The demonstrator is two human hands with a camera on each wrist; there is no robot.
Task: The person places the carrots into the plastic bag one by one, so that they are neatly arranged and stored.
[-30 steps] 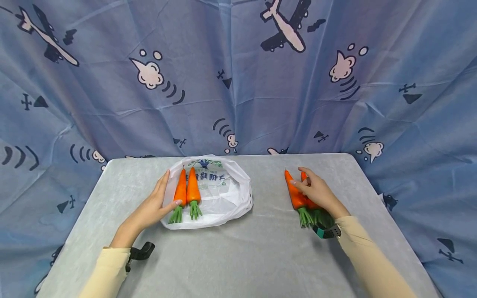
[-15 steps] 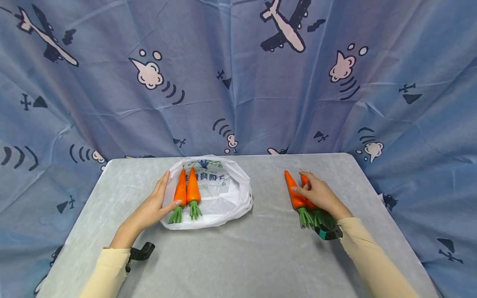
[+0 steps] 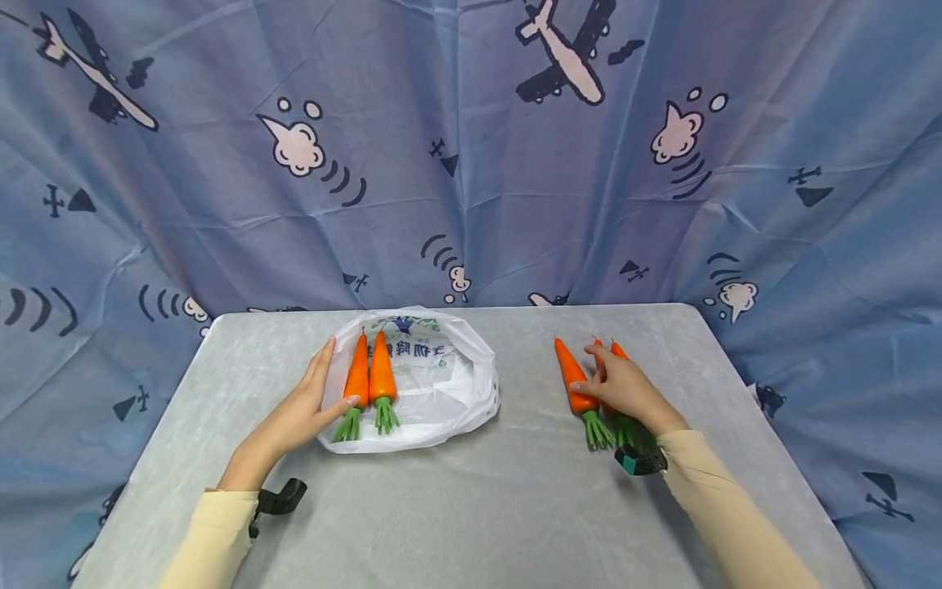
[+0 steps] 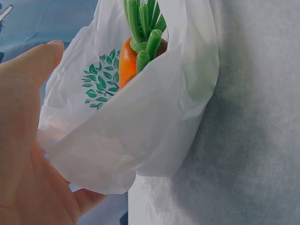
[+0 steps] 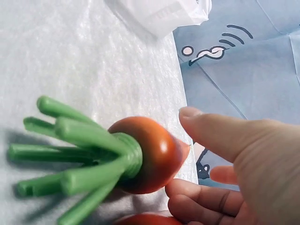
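A white plastic bag lies spread with its mouth toward me, and two orange carrots with green stems rest in it. My left hand sits along the bag's left rim, fingers straight and thumb over the nearer carrot; in the left wrist view the rim passes between thumb and fingers. On the right, my right hand has its thumb across a carrot and fingers along its other side. The right wrist view shows that carrot from its stem end. Two more carrots lie partly hidden under this hand.
A grey-white table carries everything. Behind it hangs a blue curtain printed with planes. A stretch of table separates the bag from the right-hand carrots. Each wrist wears a black strap device.
My right hand has shifted slightly, its thumb lower over the leftmost carrot of its group. That carrot has slid a little left, away from the other two. The left hand and bag have stayed still.
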